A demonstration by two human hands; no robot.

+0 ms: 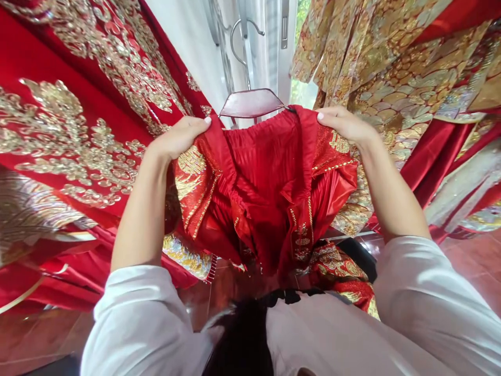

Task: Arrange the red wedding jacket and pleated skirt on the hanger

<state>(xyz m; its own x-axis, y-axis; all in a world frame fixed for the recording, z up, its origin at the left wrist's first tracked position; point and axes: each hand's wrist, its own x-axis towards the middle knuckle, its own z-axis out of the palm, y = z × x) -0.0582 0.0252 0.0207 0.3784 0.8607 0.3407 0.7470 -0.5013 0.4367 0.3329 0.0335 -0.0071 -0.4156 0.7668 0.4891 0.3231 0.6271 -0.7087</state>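
A red garment with gold embroidery [262, 156] hangs from a hanger [252, 102] with a metal hook and a flat, pinkish crosspiece. My left hand [182, 136] is closed on its left shoulder, thumb on top and fingers hidden behind the cloth. On the opposite shoulder, my right hand [344, 122] grips the fabric the same way. Between my hands the garment spreads out, its gathered red inner part showing in the middle and gold-trimmed panels falling at both sides. The hook's curve shows in front of a pale metal upright.
Red gowns with gold sequins [97, 130] hang close on the left. Gold patterned garments [376, 68] hang on the right. Behind the hanger stands a whitish frame [284, 47] beside a window. Red-and-gold cloth [340, 266] lies low near my body, above a reddish tiled floor [469, 271].
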